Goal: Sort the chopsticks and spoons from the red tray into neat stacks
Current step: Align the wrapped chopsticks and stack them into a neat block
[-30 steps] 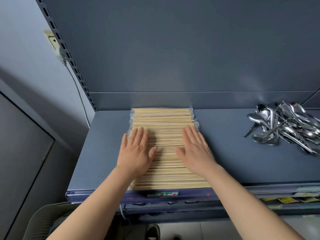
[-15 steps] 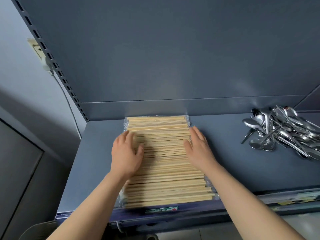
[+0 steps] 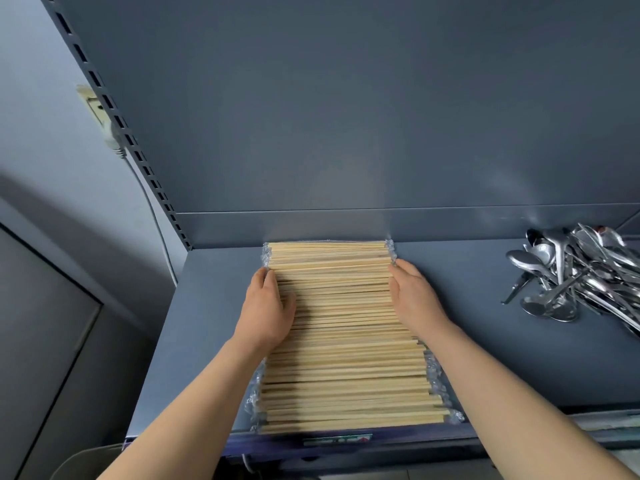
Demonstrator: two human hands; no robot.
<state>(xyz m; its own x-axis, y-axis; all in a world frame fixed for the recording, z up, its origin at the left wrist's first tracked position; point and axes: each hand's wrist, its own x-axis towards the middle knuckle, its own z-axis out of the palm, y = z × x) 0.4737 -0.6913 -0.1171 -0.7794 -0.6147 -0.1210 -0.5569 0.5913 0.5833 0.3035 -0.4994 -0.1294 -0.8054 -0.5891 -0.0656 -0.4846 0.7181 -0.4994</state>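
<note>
Hands [image 3: 341, 306] flanking chopstick stack's [image 3: 343, 358] side edges.

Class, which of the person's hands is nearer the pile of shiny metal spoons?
Right hand, between wooden chopstick stack and metal spoons; left hand beyond the stack.

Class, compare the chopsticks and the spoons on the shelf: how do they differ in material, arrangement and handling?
The chopsticks are pale wood; the spoons are shiny metal. The chopsticks lie parallel in a flat stack; the spoons sit in a jumbled heap. The left hand and right hand flank the chopsticks; the spoons are untouched. Both rest on the grey shelf.
</note>
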